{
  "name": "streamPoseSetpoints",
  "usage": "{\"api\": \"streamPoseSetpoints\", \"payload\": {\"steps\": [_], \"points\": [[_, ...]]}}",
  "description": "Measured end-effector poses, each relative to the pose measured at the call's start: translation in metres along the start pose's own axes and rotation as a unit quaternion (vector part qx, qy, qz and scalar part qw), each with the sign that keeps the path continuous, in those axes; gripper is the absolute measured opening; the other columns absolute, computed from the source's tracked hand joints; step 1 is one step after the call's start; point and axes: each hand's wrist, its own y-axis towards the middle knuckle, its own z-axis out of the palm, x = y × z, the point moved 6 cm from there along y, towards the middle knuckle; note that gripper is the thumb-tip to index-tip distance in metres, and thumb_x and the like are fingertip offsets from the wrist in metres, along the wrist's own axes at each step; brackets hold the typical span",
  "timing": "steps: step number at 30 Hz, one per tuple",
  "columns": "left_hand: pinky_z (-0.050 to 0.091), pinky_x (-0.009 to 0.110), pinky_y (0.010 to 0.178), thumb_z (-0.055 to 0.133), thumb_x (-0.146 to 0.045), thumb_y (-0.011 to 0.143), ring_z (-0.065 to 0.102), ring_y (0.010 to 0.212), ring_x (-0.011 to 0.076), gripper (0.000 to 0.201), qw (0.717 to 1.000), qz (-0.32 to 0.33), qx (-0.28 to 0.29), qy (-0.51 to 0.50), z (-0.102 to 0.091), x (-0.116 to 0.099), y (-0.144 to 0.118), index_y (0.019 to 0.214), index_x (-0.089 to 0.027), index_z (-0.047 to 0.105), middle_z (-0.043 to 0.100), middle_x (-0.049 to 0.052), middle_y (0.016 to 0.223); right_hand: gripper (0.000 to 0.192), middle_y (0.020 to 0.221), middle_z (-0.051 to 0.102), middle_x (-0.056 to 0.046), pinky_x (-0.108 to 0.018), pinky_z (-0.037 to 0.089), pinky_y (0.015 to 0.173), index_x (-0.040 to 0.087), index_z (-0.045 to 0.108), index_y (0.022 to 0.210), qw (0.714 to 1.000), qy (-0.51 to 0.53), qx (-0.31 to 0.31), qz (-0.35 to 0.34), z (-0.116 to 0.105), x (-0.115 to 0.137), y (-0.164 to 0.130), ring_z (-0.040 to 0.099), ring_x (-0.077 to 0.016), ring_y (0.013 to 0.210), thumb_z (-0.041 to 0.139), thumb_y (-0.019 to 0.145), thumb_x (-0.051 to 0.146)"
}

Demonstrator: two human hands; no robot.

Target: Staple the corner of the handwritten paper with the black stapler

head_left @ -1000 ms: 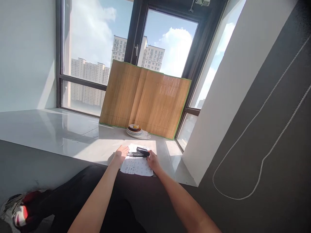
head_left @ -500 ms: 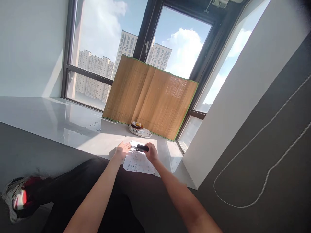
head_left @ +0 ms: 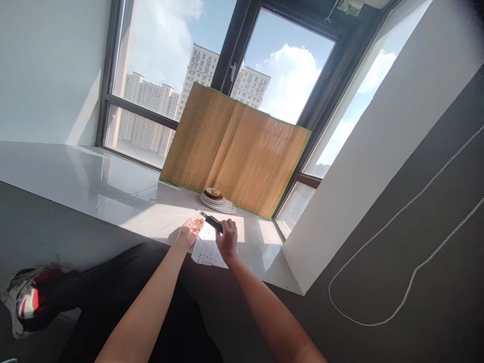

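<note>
In my right hand (head_left: 228, 238) is what looks like a black stapler (head_left: 214, 223), its silver metal end pointing up and to the left. It is held above a white sheet of paper (head_left: 209, 248) that carries rows of small dark marks. My left hand (head_left: 191, 232) is open, palm turned partly up and fingers stretched toward the stapler, beside the paper's left edge. Whether a tiny thing lies on that palm is too small to tell. The right hand and forearm hide part of the paper.
A stack of plates (head_left: 215, 199) stands on the pale windowsill (head_left: 151, 217), just beyond the paper. Behind it a bamboo mat (head_left: 238, 146) with green edging leans against the window. A white wall edge (head_left: 340, 151) rises on the right, with a bead chain (head_left: 372, 237) hanging beside it.
My right hand has moved left with the stapler and tilted its metal end upward, off the paper. The left hand has turned its palm more upward. The view has shifted slightly.
</note>
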Motion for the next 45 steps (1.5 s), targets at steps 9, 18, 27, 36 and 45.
{"api": "streamPoseSetpoints", "payload": {"steps": [9, 18, 27, 36, 45], "points": [[0.059, 0.028, 0.106, 0.017, -0.030, 0.115, 0.071, 0.138, 0.0226, 0.055, 0.996, -0.001, 0.053, -0.069, 0.004, -0.006, -0.010, 0.136, -0.021, 0.067, 0.070, 0.019, 0.150, 0.019, 0.102, 0.076, -0.008, -0.031, 0.049, 0.077, 0.021, 0.071, 0.095, 0.933, 0.132, 0.085, 0.323, 0.026, -0.063, -0.022, 0.071, -0.0263, 0.097, 0.087, 0.085, 0.023], [0.061, 0.032, 0.103, 0.018, -0.025, 0.112, 0.077, 0.127, 0.0245, 0.059, 0.996, 0.001, 0.069, -0.056, 0.008, 0.001, -0.003, 0.148, -0.022, 0.064, 0.080, 0.018, 0.130, 0.022, 0.108, 0.077, -0.005, -0.032, 0.054, 0.087, 0.022, 0.081, 0.116, 0.972, 0.215, 0.087, 0.040, 0.041, 0.024, 0.001, 0.068, -0.0196, 0.088, 0.077, 0.094, 0.019], [0.060, 0.036, 0.107, 0.012, -0.025, 0.111, 0.077, 0.127, 0.0249, 0.064, 0.993, 0.008, 0.080, -0.084, 0.012, -0.002, -0.006, 0.149, -0.022, 0.064, 0.081, 0.018, 0.127, 0.010, 0.086, 0.081, -0.003, -0.030, 0.056, 0.075, 0.021, 0.084, 0.093, 0.943, 0.272, 0.125, 0.144, 0.087, 0.033, -0.004, 0.073, -0.0201, 0.073, 0.078, 0.085, 0.020], [0.060, 0.031, 0.106, 0.022, -0.019, 0.111, 0.071, 0.137, 0.0215, 0.055, 0.997, 0.023, 0.041, -0.069, 0.005, 0.000, -0.009, 0.153, -0.021, 0.057, 0.075, 0.016, 0.143, 0.028, 0.093, 0.079, -0.004, -0.029, 0.055, 0.076, 0.021, 0.077, 0.114, 0.957, 0.249, 0.006, 0.152, 0.043, -0.011, 0.003, 0.071, -0.0201, 0.078, 0.063, 0.090, 0.019], [0.063, 0.026, 0.096, 0.027, -0.018, 0.111, 0.075, 0.131, 0.0192, 0.054, 1.000, 0.009, 0.011, 0.025, 0.004, 0.002, -0.003, 0.155, -0.026, 0.057, 0.076, 0.012, 0.144, 0.024, 0.104, 0.080, -0.011, -0.027, 0.045, 0.079, 0.019, 0.079, 0.094, 0.965, -0.050, 0.116, 0.231, -0.008, -0.139, -0.035, 0.072, -0.0230, 0.097, 0.058, 0.095, 0.007]]}}
